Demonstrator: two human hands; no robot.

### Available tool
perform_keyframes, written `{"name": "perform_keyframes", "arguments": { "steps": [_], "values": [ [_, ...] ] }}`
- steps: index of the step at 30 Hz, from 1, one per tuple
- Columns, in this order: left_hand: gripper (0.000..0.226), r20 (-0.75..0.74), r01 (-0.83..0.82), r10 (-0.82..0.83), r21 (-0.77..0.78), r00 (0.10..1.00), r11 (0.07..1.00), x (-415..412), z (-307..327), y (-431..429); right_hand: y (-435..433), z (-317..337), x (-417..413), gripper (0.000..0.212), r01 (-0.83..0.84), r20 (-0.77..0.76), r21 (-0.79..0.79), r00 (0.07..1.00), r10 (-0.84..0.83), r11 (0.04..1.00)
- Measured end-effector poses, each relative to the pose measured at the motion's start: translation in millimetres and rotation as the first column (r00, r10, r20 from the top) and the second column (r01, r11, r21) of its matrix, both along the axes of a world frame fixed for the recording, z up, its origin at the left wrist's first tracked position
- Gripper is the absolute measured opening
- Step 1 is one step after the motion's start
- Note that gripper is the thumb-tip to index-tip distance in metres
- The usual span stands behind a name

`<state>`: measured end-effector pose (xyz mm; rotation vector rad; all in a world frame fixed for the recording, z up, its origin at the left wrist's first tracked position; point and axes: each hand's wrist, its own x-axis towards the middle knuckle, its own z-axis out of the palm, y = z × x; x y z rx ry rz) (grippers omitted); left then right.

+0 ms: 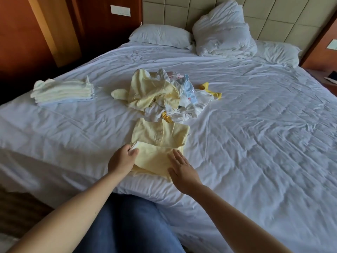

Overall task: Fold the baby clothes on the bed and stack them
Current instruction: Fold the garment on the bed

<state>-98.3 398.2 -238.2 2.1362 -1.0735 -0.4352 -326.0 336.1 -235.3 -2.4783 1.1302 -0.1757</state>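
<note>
A yellow garment (160, 137) lies on the bed (255, 143) just in front of the pile (164, 94) of unfolded clothes, its near part folded over. The left hand (122, 159) pinches the fold's left corner. The right hand (182, 170) rests flat on it, fingers straight. A folded stack (63, 92) sits well left of the pile.

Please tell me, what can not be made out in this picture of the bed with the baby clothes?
- Unfolded pile, head view: garments overlap, so their number is unclear.
- Folded stack, head view: layers too thin to count.
- Yellow garment, head view: the left hand grips and hides its near-left corner; the right hand covers part of the fold.
- Dark item at the right edge: cut off by the frame.
</note>
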Motion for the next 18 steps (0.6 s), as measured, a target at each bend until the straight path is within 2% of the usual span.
{"name": "perform_keyframes", "arguments": {
  "steps": [2,5,7,10,12,15,18],
  "values": [
    [0.029,0.062,-0.021,0.019,0.026,0.998,0.999,8.6,-4.5,1.4,1.8,-3.0,4.7,0.057,-0.011,-0.043,0.005,0.999,0.012,1.0],
    [0.018,0.207,-0.015,0.003,0.056,0.978,0.998,15.6,-9.5,1.6,2.4,-8.8,8.4,0.058,-0.021,-0.106,-0.01,0.994,0.02,1.0],
    [0.024,0.313,0.017,-0.021,0.018,0.949,1.0,14.9,-13.5,3.3,2.3,-9.8,8.8,0.058,-0.009,-0.138,-0.045,0.99,0.003,0.999],
    [0.04,0.47,0.2,-0.125,-0.112,0.874,0.973,12.2,-20.5,3.6,3.3,-6.4,6.3,0.055,0.012,-0.149,-0.108,0.988,-0.028,0.994],
    [0.038,0.538,0.385,-0.262,-0.129,0.802,0.914,10.7,-23.7,1.0,0.1,-1.2,5.9,0.048,0.023,-0.139,-0.177,0.989,-0.048,0.984],
    [0.034,0.588,0.565,-0.432,-0.053,0.684,0.823,9.1,-32.4,-5.4,-10.1,6.7,12.3,0.038,0.05,-0.057,-0.306,0.996,-0.071,0.951],
    [0.049,0.571,0.605,-0.536,0.085,0.622,0.792,6.6,-37.0,-7.4,-13.9,11.5,27.4,0.041,0.005,0.018,-0.246,1.0,0.0,0.969]
  ]
}}
